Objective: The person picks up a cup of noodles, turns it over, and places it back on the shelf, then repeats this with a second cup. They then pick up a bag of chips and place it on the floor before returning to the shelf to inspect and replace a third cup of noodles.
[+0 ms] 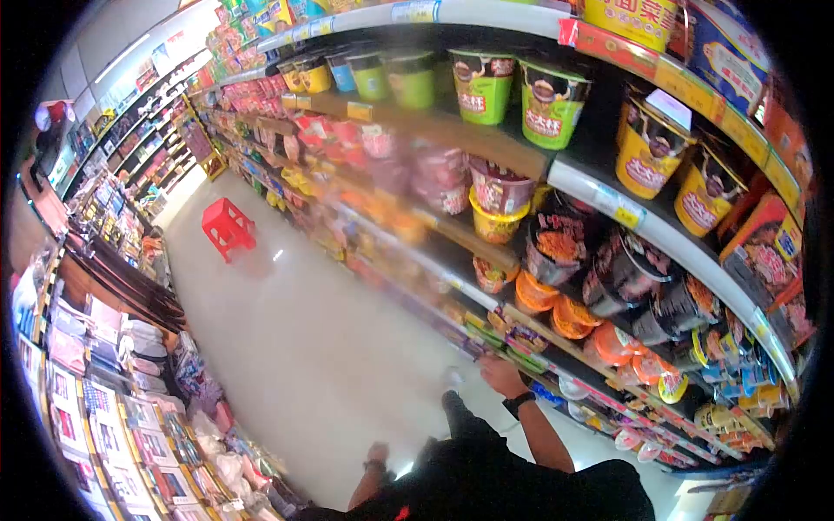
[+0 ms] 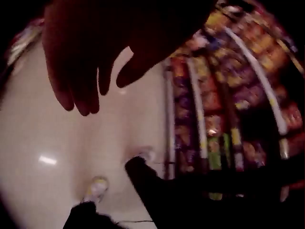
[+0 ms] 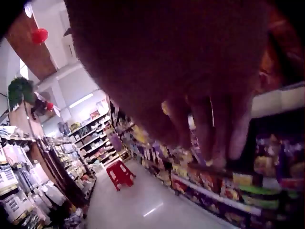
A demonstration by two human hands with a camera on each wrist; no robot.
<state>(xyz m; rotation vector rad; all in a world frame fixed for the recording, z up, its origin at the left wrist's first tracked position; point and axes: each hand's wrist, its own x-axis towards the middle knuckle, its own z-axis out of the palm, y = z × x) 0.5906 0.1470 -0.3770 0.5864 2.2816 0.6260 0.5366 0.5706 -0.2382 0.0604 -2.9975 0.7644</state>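
Observation:
Low in the head view, my left hand (image 1: 376, 456) hangs over the pale floor (image 1: 321, 347) and holds nothing. Its fingers (image 2: 78, 90) point down, loosely spread, in the left wrist view. My right hand (image 1: 502, 375), with a dark band (image 1: 519, 401) on its wrist, is beside the lower shelves on the right and also holds nothing. In the right wrist view its fingers (image 3: 214, 129) hang down, dark against the packets on the shelf. Nearest to it in the head view are green and purple packets (image 1: 524, 339).
Noodle cups in green (image 1: 470, 91), yellow (image 1: 647, 152) and black (image 1: 556, 239) line the right shelves. A red plastic stool (image 1: 228, 227) stands farther along the aisle. Folded goods and boxed packs (image 1: 113, 417) fill the left side. My shoe (image 2: 97, 186) is on the floor.

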